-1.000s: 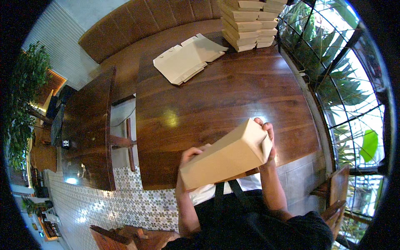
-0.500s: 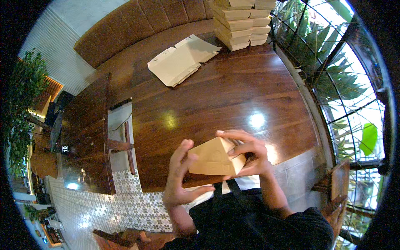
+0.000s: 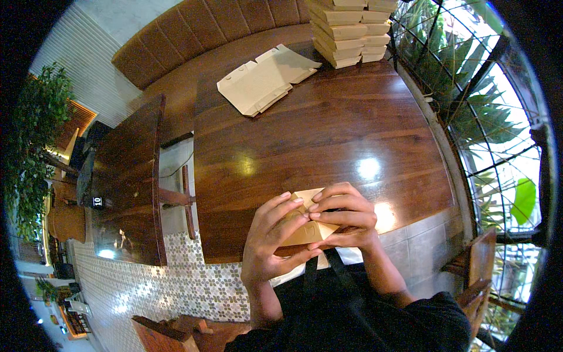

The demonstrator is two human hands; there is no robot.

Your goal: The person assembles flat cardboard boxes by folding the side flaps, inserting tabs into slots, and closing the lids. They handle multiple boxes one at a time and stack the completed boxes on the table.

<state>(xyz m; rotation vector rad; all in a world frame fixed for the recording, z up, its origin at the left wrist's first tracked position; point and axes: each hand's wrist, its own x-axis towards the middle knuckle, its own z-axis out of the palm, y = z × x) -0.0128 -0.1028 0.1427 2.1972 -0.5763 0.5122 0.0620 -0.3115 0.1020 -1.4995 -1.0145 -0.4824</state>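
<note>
Between my hands is a small brown cardboard box (image 3: pixel 302 235), partly folded and held above the near edge of the wooden table. My left hand (image 3: pixel 273 233) wraps its left side, fingertips over the top and thumb along the front. From the right, my right hand (image 3: pixel 346 217) grips the box with fingers over the top and thumb beneath. The fingertips of both hands come close together on the upper panel and hide much of it. Farther off on the table lies a flat, unfolded cardboard blank (image 3: pixel 258 85) with cut tabs and slots.
Folded cardboard boxes (image 3: pixel 347 35) stand in a tall stack at the table's far right corner. The wooden table (image 3: pixel 281 149) spreads before me. A second table (image 3: pixel 129 188) is to the left, a brown padded bench (image 3: pixel 193 35) behind, and a window grille (image 3: pixel 481 117) to the right.
My left hand, spread beside the box before, has closed onto its left side and top. The box has turned slightly, and the right hand's fingers have shifted over its upper panel.
</note>
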